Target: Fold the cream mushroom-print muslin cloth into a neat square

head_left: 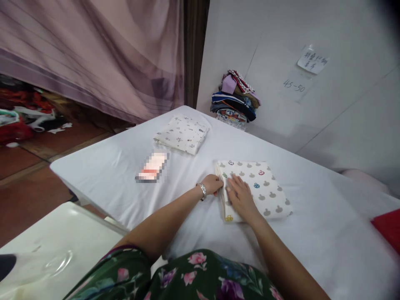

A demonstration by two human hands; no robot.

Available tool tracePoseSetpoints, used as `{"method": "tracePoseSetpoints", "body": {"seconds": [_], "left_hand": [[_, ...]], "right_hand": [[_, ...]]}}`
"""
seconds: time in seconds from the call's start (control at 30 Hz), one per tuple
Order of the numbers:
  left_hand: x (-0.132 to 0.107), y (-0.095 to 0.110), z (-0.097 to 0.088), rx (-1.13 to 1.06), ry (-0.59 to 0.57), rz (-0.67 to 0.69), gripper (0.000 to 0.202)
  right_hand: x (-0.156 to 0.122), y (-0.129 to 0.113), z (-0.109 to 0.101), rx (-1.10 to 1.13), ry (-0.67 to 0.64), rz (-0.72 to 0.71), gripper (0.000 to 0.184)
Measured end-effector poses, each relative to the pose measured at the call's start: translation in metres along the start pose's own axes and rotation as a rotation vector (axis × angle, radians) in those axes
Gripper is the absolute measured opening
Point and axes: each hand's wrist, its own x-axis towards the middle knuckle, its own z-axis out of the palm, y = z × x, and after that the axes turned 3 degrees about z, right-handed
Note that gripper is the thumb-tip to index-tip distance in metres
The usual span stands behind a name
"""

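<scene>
Wall (265, 37) w/ "45-50" sign (294, 86), R hand (243, 198) on cloth (269, 196)

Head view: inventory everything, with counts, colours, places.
Covered table: one, white, centre.
Front cloth: one, printed white, on table.
Back cloth: one, printed white, far corner.
Pixelated object: one, pinkish, table left.
Clothes stack: one, multicoloured, beyond table.
Wall: one, whitish, background.
Writing: two patches, dark, upper right.
Curtain: one, mauve, upper left.
Floor clutter: uncountable, mixed, far left.
Flat surface: one, cream, lower left.
Clear object: one, transparent, lower left.
Red object: one, red, right edge.
Bracelet: one, silver, left wrist.
Clothing: one, green floral, bottom.
Left hand: one, at front cloth's edge.
Right hand: one, on front cloth.
</scene>
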Motion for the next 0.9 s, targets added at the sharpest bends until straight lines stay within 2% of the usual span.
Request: {"method": "tracePoseSetpoints", "body": {"seconds": [0.1,0.17,0.27,0.4,0.67,0.8,0.9], "left_hand": [[0.001,-0.001,0.000,-0.013,-0.013,-0.011,0.015],[0.001,-0.001,-0.001,-0.063,-0.034,-0.016,0.014],[0.002,-0.001,-0.003,-0.162,-0.076,-0.003,0.019],[0.000,0.000,-0.005,-0.255,-0.107,0.003,0.025],[-0.008,0.001,-0.010,-0.407,-0.136,-0.031,0.019],[-0.009,0.002,-0.011,-0.420,-0.130,-0.016,0.027],[-0.008,0.003,-0.008,-0.330,-0.063,0.020,0.028]], "right_hand": [[0.008,-0.005,-0.001,0.039,0.016,-0.060,0.045],[0.014,-0.006,0.002,0.022,-0.019,-0.083,0.045],[0.019,-0.003,0.008,-0.014,-0.073,-0.081,0.045],[0.019,-0.001,0.010,-0.022,-0.078,-0.073,0.046],[0.020,-0.009,0.008,-0.036,-0.082,-0.050,0.045],[0.023,-0.011,0.005,0.053,-0.112,-0.023,0.046],[0.026,-0.005,-0.006,0.198,-0.174,0.001,0.043]]}}
